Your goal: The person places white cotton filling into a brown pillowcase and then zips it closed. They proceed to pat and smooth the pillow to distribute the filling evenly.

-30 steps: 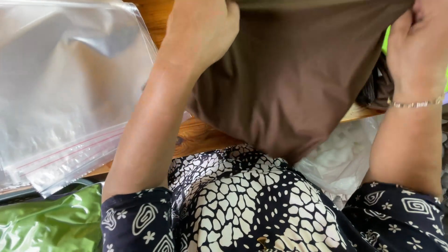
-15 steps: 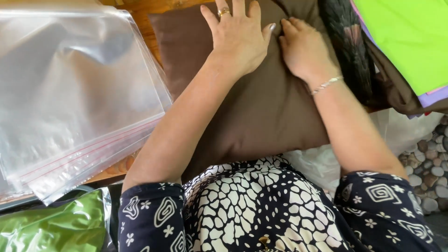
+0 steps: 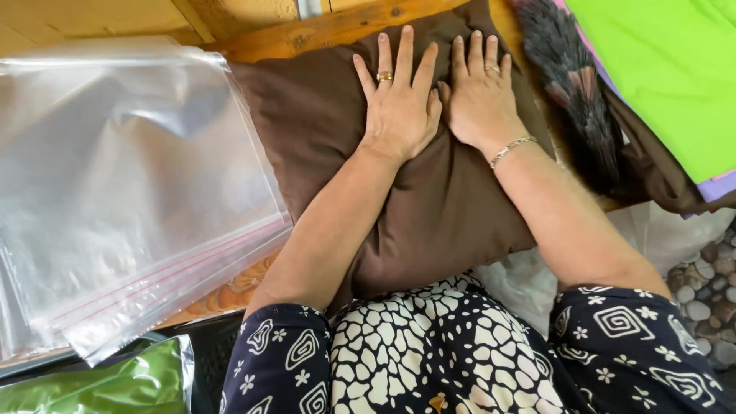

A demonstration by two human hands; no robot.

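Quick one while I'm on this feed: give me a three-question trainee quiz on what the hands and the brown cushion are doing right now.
1. True or false: both hands lie flat, palms down, on the brown cushion.
2. What lies directly left of the cushion? A) clear zip bags B) a green sheet C) a feather duster
3. Which hand wears a bracelet at the wrist?

Key
1. True: the left hand and the right hand press side by side on its upper part, fingers spread.
2. A: the stack of clear zip bags with red seal strips lies there, on the wooden table.
3. The right hand.
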